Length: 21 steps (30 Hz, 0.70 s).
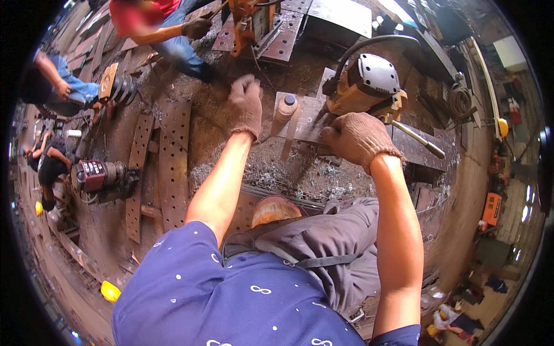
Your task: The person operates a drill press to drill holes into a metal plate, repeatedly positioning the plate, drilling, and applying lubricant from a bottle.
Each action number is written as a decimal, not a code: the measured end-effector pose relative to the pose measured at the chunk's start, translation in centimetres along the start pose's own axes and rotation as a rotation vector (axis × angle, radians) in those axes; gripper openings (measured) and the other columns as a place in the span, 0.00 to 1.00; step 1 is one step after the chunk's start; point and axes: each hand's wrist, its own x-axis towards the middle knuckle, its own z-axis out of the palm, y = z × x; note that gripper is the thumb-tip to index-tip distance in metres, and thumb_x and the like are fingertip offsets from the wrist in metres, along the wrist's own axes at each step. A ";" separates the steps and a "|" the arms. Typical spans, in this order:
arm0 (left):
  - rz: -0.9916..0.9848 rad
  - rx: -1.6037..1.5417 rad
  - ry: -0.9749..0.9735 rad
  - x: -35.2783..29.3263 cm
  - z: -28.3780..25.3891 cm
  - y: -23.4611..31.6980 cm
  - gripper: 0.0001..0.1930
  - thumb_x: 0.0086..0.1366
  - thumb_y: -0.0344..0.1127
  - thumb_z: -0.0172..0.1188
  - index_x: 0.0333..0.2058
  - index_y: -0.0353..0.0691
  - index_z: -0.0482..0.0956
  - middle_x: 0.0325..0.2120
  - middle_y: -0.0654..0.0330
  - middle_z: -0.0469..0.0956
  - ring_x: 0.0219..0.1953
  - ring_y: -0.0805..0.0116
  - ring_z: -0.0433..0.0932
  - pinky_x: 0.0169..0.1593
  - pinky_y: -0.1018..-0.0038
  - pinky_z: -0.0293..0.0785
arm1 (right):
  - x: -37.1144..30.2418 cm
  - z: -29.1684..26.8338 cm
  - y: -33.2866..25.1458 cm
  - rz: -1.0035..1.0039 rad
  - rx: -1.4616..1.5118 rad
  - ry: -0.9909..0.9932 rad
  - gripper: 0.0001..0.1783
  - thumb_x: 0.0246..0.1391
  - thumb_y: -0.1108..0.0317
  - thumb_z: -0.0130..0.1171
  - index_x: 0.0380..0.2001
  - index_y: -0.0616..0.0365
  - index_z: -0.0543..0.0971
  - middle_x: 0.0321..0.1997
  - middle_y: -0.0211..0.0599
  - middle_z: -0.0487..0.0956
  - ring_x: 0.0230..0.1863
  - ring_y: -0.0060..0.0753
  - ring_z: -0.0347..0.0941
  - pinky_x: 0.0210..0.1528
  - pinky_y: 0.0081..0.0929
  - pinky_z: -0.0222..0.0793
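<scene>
My left hand [245, 108], in a brown knit glove, is raised over the dirty ground with its fingers curled in; whatever may be inside them is hidden. A bottle [284, 109] with a dark cap stands to its right on a flat metal plate [309, 120]. My gloved right hand [359, 138] is closed beside the near side of a yellow portable drill machine [362, 86] with a grey, bolted top. Its fingertips point down toward the plate, and what they grip, if anything, is out of sight. A metal lever [418, 139] sticks out to the right of that hand.
Metal shavings [323, 177] litter the ground before me. Long perforated steel bars [174, 164] lie at left, near another drill machine [101, 177]. A person in red [156, 23] works beside an orange machine [248, 23] at the far side. Coiled cable [460, 101] lies at right.
</scene>
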 end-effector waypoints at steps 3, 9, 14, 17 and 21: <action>-0.138 0.693 -0.121 0.0 -5.4 -12.5 0.43 0.62 0.43 0.76 0.72 0.33 0.68 0.60 0.45 0.82 0.64 0.49 0.81 0.69 0.57 0.76 | 0.0 -0.3 -0.6 -0.012 -0.022 0.001 0.25 0.64 0.44 0.62 0.44 0.55 0.92 0.45 0.55 0.90 0.51 0.63 0.86 0.57 0.54 0.80; 0.001 0.845 -0.379 -2.3 -0.7 -13.1 0.59 0.56 0.50 0.82 0.80 0.45 0.56 0.71 0.43 0.72 0.71 0.44 0.74 0.71 0.51 0.72 | 0.0 0.6 -0.3 0.039 -0.003 0.028 0.23 0.65 0.46 0.63 0.48 0.51 0.92 0.47 0.53 0.90 0.52 0.61 0.86 0.58 0.53 0.80; 0.048 0.656 -0.368 0.1 2.1 -12.1 0.40 0.54 0.55 0.83 0.61 0.46 0.79 0.62 0.49 0.81 0.65 0.51 0.81 0.69 0.57 0.77 | -0.2 -0.2 -1.5 0.058 0.021 0.045 0.22 0.65 0.47 0.65 0.51 0.49 0.92 0.48 0.52 0.90 0.54 0.60 0.87 0.61 0.50 0.80; -0.115 0.499 -0.288 -2.4 3.0 -9.4 0.32 0.55 0.51 0.85 0.54 0.45 0.84 0.54 0.53 0.86 0.57 0.58 0.86 0.64 0.59 0.82 | -0.3 0.4 -0.7 0.102 0.047 0.055 0.23 0.64 0.47 0.65 0.52 0.49 0.92 0.49 0.50 0.91 0.54 0.59 0.87 0.61 0.50 0.80; -0.336 0.210 -0.466 -3.6 0.5 -10.0 0.32 0.58 0.49 0.84 0.57 0.44 0.83 0.48 0.58 0.88 0.52 0.65 0.87 0.58 0.64 0.85 | -0.3 0.3 -0.9 0.058 0.063 0.066 0.23 0.63 0.47 0.66 0.52 0.49 0.92 0.49 0.49 0.91 0.55 0.58 0.87 0.61 0.50 0.81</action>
